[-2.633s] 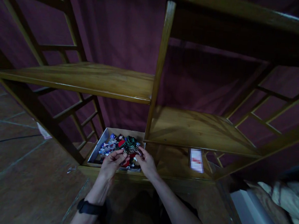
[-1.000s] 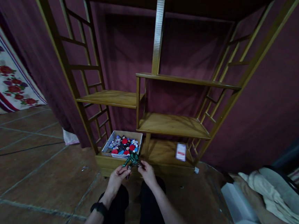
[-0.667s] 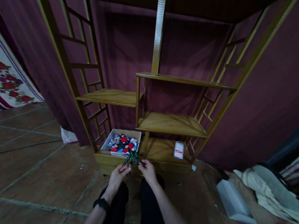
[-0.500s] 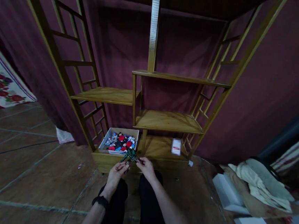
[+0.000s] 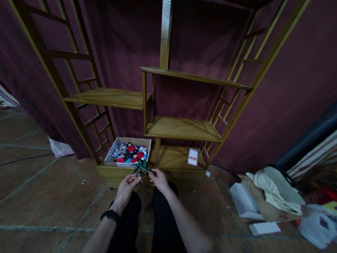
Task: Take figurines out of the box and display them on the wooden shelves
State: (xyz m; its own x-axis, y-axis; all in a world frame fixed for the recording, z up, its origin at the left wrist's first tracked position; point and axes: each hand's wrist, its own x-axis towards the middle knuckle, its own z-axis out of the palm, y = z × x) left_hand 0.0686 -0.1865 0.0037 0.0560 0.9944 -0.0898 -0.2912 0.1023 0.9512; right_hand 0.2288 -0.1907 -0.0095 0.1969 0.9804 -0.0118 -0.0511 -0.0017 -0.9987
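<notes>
The left hand [image 5: 128, 186] and right hand [image 5: 159, 179] pinch a dark-green, limbed, figurine-like piece [image 5: 141, 166] between their fingertips.
Earlier over the open, pale cardboard box [image 5: 144, 142], the piece is now near its front edge, seemingly handled apart from the small red-and-blue pieces [image 5: 131, 149] inside.

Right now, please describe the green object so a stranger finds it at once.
Find the shelf, then the box at its lower left. In front, the left hand and right hand hold the object: dark green, unlike the box's red and blue pieces.
</notes>
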